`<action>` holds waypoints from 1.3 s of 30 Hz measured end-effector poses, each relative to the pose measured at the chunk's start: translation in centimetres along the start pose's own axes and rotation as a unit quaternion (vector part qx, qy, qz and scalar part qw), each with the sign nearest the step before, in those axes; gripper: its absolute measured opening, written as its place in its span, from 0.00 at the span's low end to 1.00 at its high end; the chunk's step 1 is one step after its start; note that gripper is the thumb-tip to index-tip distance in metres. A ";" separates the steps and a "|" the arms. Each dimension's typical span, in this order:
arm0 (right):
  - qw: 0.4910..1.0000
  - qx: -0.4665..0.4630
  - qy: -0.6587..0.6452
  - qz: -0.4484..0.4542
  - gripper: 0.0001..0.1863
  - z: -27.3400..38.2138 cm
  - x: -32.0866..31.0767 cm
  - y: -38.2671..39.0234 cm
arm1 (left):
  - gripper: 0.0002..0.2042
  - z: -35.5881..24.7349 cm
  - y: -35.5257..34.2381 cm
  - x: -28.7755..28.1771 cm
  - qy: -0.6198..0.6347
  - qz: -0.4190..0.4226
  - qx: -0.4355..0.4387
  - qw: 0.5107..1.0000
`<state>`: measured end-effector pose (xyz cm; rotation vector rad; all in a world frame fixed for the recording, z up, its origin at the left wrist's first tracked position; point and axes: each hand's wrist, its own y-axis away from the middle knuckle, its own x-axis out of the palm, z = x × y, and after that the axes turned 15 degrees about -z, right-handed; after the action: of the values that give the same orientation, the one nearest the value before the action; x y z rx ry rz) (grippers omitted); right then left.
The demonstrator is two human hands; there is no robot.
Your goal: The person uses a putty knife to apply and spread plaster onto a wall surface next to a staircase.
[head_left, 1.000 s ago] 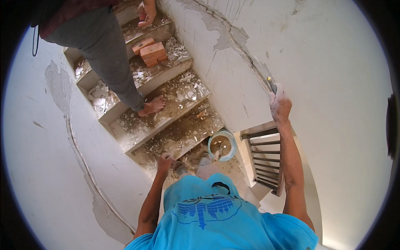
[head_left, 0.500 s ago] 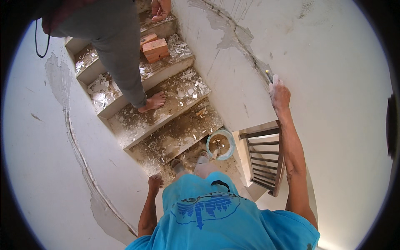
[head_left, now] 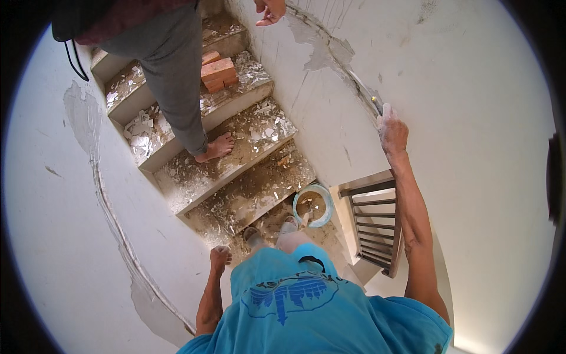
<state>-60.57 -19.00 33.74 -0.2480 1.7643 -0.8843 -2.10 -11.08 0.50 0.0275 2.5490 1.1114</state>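
My right hand point(head_left: 393, 133), its fingertips coated white, is closed round a slim grey tool point(head_left: 376, 104) with a small yellow spot; its exact kind does not show. The tool's end meets the long cracked groove point(head_left: 354, 78) in the right wall, where grey patches border the line. My left hand point(head_left: 220, 258) hangs low beside my blue shirt with its fingers curled in. It touches nothing visible.
Another person in grey trousers point(head_left: 175, 88) stands barefoot on the debris-strewn stairs point(head_left: 253, 127). Orange bricks point(head_left: 219, 74) lie beside that leg. A pale blue ring-shaped rim point(head_left: 327, 200) is near my feet, and a slatted railing point(head_left: 398, 236) is at right. A patched groove point(head_left: 112, 218) runs down the left wall.
My right hand and the tool have shifted slightly left along the groove. The other person's hand has moved right and up toward the wall. My left hand has stayed put.
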 end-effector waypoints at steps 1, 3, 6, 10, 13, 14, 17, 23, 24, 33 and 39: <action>1.000 0.004 -0.008 -0.008 0.09 0.2 -0.5 0.2 | 0.10 -0.4 0.2 -0.1 0.000 0.000 0.004 1.000; 0.999 0.018 0.020 0.028 0.09 -0.6 0.6 0.2 | 0.09 -0.4 0.3 0.0 0.013 0.005 0.002 1.000; 1.000 0.012 0.009 0.010 0.09 -0.3 0.1 0.4 | 0.09 -0.3 0.0 -0.1 0.024 0.006 -0.003 1.000; 1.000 0.013 0.006 0.002 0.09 0.2 0.1 0.3 | 0.09 0.2 0.5 -0.2 0.019 -0.002 -0.010 1.000; 1.000 0.017 0.008 0.021 0.09 0.5 1.7 0.7 | 0.08 0.9 1.7 -1.8 0.016 -0.032 -0.020 0.999; 1.000 0.004 0.004 -0.003 0.09 0.2 0.7 0.4 | 0.08 0.7 1.7 -1.0 0.011 -0.027 -0.019 0.999; 0.999 -0.017 -0.010 -0.044 0.09 -0.5 0.1 0.6 | 0.08 0.8 1.6 -0.6 0.011 -0.009 -0.010 1.000; 1.000 0.021 0.000 0.005 0.08 0.3 1.0 0.6 | 0.07 2.1 1.5 -1.2 0.025 -0.011 -0.013 1.000; 1.000 0.027 0.010 0.011 0.08 0.0 1.4 0.6 | 0.07 2.1 1.6 -1.0 0.029 -0.012 -0.016 0.999; 1.000 0.021 -0.008 -0.014 0.07 -1.5 1.6 1.0 | 0.07 2.5 1.9 -0.8 0.020 -0.016 -0.018 1.000; 0.999 0.040 -0.020 0.011 0.08 0.3 1.0 0.7 | 0.07 3.2 2.0 -1.1 0.034 -0.019 -0.025 0.999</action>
<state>-60.54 -19.20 32.53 -0.1919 1.6881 -0.9269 -0.24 -7.64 0.26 -0.0718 2.5687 1.1813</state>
